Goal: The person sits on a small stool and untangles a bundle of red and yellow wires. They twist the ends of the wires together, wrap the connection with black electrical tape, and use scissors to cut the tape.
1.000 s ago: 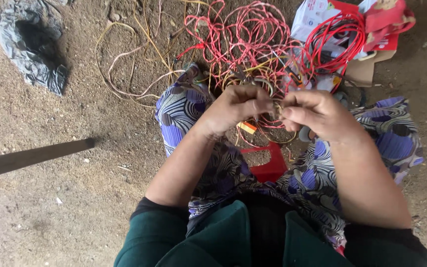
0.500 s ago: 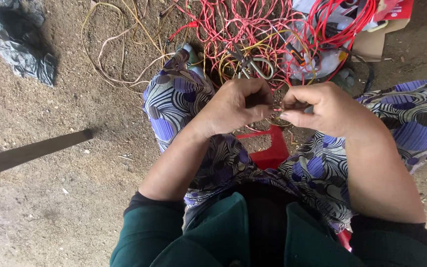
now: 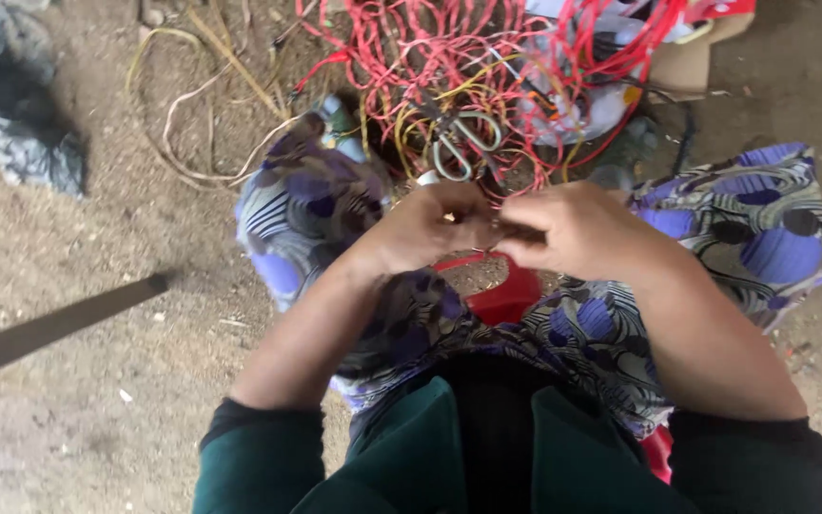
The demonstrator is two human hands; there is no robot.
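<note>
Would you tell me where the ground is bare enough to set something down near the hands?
Bare dirt lies between the grey plastic bag, dark bar and patterned skirt. Ahead of the left hand and right hand, red wire tangle and scissors crowd it.

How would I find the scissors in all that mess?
Look at the big tangle of red plastic strands on the dirt ground, just beyond the person's knees. The metal scissors with grey loop handles lie in its near edge, above the left hand. They are the only shiny metal thing among thin strands.
</note>
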